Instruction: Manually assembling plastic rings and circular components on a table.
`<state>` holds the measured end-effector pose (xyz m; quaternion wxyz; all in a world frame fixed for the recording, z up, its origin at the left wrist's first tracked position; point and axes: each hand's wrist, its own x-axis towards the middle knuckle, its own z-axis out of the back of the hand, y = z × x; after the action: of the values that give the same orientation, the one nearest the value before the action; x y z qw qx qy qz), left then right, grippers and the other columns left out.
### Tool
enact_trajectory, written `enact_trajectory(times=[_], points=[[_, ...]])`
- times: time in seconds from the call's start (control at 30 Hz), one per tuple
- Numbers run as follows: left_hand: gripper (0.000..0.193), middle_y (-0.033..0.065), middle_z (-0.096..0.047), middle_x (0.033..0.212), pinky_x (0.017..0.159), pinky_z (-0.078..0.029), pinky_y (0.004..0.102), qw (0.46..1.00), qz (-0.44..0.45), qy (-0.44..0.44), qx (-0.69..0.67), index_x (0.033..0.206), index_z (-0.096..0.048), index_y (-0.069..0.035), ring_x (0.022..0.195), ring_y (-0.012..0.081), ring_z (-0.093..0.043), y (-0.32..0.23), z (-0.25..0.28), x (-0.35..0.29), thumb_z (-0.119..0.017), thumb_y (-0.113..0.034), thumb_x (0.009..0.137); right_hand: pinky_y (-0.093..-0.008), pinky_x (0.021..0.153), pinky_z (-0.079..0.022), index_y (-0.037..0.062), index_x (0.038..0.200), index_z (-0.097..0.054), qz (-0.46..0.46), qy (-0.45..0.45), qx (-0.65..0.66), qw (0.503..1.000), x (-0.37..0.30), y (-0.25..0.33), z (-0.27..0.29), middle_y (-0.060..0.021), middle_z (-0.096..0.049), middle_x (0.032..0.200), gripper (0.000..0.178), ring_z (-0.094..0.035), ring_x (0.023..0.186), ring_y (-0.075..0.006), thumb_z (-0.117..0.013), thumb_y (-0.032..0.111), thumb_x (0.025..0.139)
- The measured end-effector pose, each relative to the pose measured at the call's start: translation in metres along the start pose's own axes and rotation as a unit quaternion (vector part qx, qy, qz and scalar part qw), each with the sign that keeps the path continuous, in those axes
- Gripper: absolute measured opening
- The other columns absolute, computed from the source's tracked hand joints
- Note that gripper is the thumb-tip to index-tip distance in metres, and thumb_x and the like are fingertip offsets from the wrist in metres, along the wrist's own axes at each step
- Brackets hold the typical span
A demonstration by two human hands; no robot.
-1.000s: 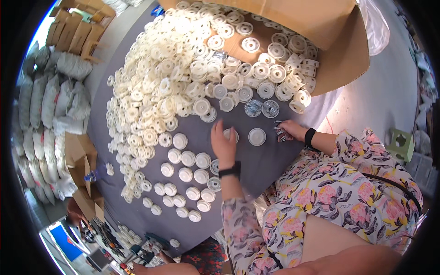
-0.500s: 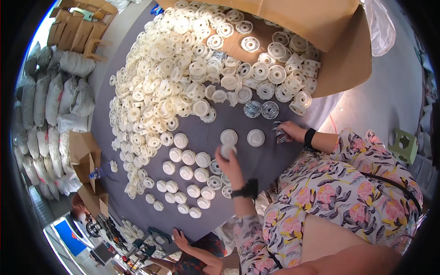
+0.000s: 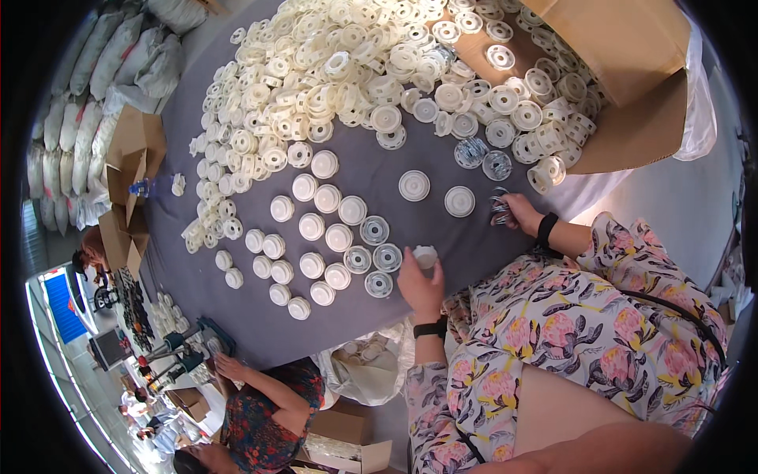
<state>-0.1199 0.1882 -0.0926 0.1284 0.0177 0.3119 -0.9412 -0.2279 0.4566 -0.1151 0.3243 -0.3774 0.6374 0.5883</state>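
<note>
My left hand [image 3: 422, 288] pinches a white round plastic part [image 3: 425, 257] near the table's front edge, its side turned up toward me. My right hand [image 3: 521, 215] is closed around several thin silver metal pins [image 3: 499, 205] that stick out past the fingertips. Between the hands and the pile lie two separate white discs, a left disc [image 3: 414, 186] and a right disc [image 3: 459, 201]. Beyond my right hand, a heap of metal pins [image 3: 471, 152] rests on a round part, beside another part with metal in it [image 3: 497, 166]. Left of my left hand sit several wheels with silvery insides [image 3: 379, 284].
Rows of white capped wheels [image 3: 312, 227] stand on the grey cloth [image 3: 355, 320]. A large pile of white plastic rings [image 3: 316, 71] spills from a cardboard box [image 3: 632, 110]. At lower left a co-worker [image 3: 272, 411] sits by the table, near a bag of parts [image 3: 367, 367].
My left hand has drawn back from the discs toward the table edge, carrying the white part. My right hand keeps hold of the pins. The view has shifted, showing more of the co-worker.
</note>
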Motion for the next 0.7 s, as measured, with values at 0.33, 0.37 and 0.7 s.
enact_trajectory(times=[0.33,0.37,0.7], points=[[0.053,0.0190,-0.054,0.103,0.081,-0.046,0.0432,0.984,0.124,-0.087,0.098,0.112,-0.056,0.002,0.093,0.0364,-0.056,0.084,0.053,0.061,-0.072,-0.026,0.070,-0.0257,0.032,-0.030,0.0050,0.085,-0.056,0.019,-0.005,0.000,1.000,0.005,-0.004,0.004,-0.0143,-0.066,0.068,0.028,-0.042,0.035,-0.0124,-0.037,0.025,0.090],[0.053,0.0190,-0.054,0.103,0.081,-0.046,0.0432,0.984,0.122,-0.085,0.098,0.112,-0.056,0.002,0.093,0.0364,-0.056,0.082,0.054,0.064,-0.072,-0.026,0.070,-0.0257,0.032,-0.030,0.0050,0.085,-0.056,0.018,-0.007,0.002,1.000,0.004,-0.003,0.004,-0.0143,-0.066,0.068,0.028,-0.042,0.035,-0.0124,-0.037,0.025,0.090],[0.036,0.0173,-0.055,0.102,0.082,-0.043,0.0460,0.996,-0.017,-0.082,0.036,0.107,-0.059,-0.002,0.094,0.0357,-0.055,-0.017,0.033,0.120,-0.067,-0.016,0.075,-0.0247,0.031,-0.033,0.0033,0.084,-0.057,0.010,-0.015,0.030,0.999,0.005,0.004,0.021,-0.0144,-0.067,0.067,0.025,-0.044,0.034,-0.0119,-0.044,0.025,0.086]])
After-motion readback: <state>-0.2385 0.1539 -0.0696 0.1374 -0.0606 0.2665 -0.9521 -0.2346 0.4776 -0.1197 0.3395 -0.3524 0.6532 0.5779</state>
